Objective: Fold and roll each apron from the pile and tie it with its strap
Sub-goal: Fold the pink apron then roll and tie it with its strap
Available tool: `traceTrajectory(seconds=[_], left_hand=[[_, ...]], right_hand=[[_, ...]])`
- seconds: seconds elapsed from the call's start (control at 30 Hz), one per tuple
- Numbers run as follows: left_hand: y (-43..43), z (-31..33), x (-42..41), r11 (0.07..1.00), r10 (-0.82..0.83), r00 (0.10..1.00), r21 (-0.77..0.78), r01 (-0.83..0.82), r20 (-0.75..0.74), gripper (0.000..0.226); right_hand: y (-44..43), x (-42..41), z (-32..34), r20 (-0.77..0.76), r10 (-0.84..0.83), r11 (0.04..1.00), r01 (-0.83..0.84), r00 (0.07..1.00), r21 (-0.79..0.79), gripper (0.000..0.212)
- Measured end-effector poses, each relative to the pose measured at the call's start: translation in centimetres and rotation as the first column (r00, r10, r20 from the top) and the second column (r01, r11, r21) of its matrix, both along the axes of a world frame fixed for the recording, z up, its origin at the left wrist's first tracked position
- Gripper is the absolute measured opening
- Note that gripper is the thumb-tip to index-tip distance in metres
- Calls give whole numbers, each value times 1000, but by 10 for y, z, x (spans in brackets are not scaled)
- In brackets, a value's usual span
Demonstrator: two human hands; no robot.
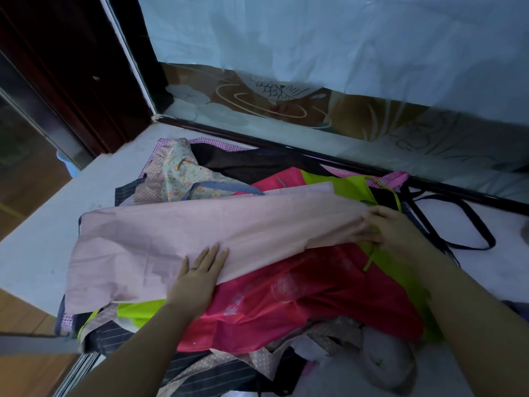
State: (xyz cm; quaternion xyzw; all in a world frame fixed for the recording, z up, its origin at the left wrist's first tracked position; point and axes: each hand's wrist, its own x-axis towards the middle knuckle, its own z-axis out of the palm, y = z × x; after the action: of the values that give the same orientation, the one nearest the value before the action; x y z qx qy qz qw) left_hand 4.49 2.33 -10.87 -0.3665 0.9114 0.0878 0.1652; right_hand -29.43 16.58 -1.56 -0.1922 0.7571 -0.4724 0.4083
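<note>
A pale pink apron (177,239) lies folded into a long band across the top of the pile of aprons (286,305). My left hand (200,276) presses flat on the band's near edge, fingers straight, a ring on one finger. My right hand (392,230) grips the band's right end, fingers curled into the bunched cloth. Under it lie a red-pink apron (300,296) with printed writing and a lime green apron (352,184) whose thin green strap (372,256) hangs beside my right hand.
The pile sits on a pale table (57,224) against a frosted glass panel (315,53) with a dark frame. A floral apron (183,173), a black one (257,164) and dark straps (458,222) lie behind and to the right. The table's left edge drops to a wooden floor.
</note>
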Motion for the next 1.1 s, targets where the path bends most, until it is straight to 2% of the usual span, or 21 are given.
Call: traceTrajectory(seconds=[0.07, 0.1, 0.2, 0.27, 0.43, 0.47, 0.57, 0.63, 0.7, 0.77, 0.83, 0.9, 1.0, 1.1], left_hand=[[-1, 5, -2, 1000, 9, 1000, 14, -9, 18, 70], [0, 6, -2, 1000, 16, 1000, 20, -16, 15, 71], [0, 12, -8, 999, 19, 999, 43, -20, 26, 71], [4, 14, -13, 999, 5, 999, 49, -7, 39, 71], [20, 12, -20, 994, -57, 994, 95, 49, 88, 70], [24, 11, -24, 994, -75, 994, 88, 67, 84, 67], [38, 17, -40, 991, -124, 992, 59, 121, 38, 70], [47, 18, -53, 987, -154, 988, 42, 153, 21, 66], [55, 18, -62, 983, -183, 983, 31, 183, -1, 63], [58, 14, -62, 975, -220, 974, 26, 222, -54, 59], [59, 17, -50, 964, -263, 955, 9, 267, -140, 64], [57, 15, -28, 975, -222, 938, -40, 219, -267, 57], [54, 18, 15, 996, 19, 876, -65, -58, -482, 44], [50, 19, 62, 909, 325, 750, -28, -415, -577, 44]], right_hand=[[0, -3, 2, 122, -22, 1000, 23, 992, -6, 21], [-1, -4, 1, 94, -30, 999, 31, 995, -14, 22], [-3, -9, -4, -213, -38, 999, 36, 976, -14, 25], [2, -10, -6, -352, -34, 999, 42, 936, 16, 20], [27, -13, -34, -358, 55, 972, 32, 932, 231, 10], [29, -14, -39, -407, 27, 966, 81, 913, 247, 10], [29, -21, -49, -553, -112, 940, 268, 825, 210, 32], [27, -21, -52, -718, -63, 944, 274, 694, 182, 40], [20, -4, -53, -831, 94, 963, 163, 548, 216, 32], [11, 32, -50, -815, 287, 958, -129, 504, 258, 26], [5, 72, -55, -787, 462, 846, -469, 409, 253, 27], [3, 102, -66, -799, 559, 696, -648, 221, 308, 36], [1, 129, -78, -822, 566, 577, -743, 65, 338, 54], [-7, 148, -82, -846, 533, 543, -759, -18, 358, 65]])
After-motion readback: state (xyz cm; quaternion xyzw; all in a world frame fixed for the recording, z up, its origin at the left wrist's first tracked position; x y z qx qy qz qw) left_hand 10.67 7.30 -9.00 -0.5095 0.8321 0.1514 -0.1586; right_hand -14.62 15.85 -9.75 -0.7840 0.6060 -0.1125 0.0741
